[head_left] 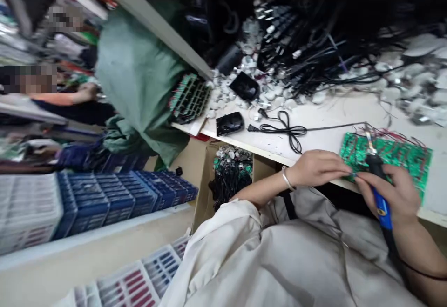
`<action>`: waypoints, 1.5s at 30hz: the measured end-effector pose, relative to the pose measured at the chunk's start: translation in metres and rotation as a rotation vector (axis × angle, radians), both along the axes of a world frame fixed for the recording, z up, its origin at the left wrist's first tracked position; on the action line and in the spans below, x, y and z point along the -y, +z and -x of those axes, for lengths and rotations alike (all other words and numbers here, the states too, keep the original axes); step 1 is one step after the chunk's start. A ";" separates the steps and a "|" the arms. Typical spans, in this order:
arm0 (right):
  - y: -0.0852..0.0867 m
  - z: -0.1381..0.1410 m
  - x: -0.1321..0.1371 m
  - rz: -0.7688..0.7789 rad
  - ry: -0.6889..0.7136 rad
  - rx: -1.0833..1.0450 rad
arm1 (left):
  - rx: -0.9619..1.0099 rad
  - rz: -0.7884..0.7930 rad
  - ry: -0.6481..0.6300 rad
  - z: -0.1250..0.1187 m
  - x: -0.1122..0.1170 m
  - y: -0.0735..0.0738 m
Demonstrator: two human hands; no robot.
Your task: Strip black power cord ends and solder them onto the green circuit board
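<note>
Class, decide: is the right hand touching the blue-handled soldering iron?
Touching: the head view shows the right hand gripping the soldering iron by its handle.

A green cloth (132, 70) hangs beside the left edge of the desk (324, 146). Below the front edge, near its left corner, an open cardboard box (263, 172) stands. Farther left, blue crates (118, 195) and a white crate (28, 209) form one row.

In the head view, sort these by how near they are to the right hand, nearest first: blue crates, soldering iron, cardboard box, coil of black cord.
Nearest to the right hand:
1. Soldering iron, held in it
2. Coil of black cord, leftward on the tabletop
3. Cardboard box, farther left, below the table edge
4. Blue crates, far left
</note>
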State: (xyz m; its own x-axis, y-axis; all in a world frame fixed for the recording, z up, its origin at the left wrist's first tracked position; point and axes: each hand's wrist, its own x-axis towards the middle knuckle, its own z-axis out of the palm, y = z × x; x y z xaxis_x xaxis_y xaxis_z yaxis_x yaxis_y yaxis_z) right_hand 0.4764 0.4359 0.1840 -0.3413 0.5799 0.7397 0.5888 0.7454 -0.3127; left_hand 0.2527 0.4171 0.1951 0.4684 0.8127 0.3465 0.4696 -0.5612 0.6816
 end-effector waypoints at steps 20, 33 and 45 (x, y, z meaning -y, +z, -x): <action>-0.021 0.023 0.000 0.181 -0.041 -0.357 | 0.746 0.249 0.291 -0.035 0.011 -0.004; -0.006 0.011 0.013 0.116 -0.006 -0.258 | 0.120 -0.074 0.342 0.005 0.009 0.007; 0.037 -0.038 0.079 0.521 -0.016 -0.329 | -0.059 -0.047 0.271 -0.002 0.014 0.001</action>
State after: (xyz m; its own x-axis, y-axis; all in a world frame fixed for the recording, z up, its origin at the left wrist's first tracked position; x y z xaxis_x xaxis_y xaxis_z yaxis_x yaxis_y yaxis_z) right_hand 0.5148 0.3568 0.2208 -0.1313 0.8967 0.4228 0.4092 0.4375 -0.8007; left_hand 0.2550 0.4029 0.1965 0.2562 0.8950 0.3652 0.6451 -0.4397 0.6249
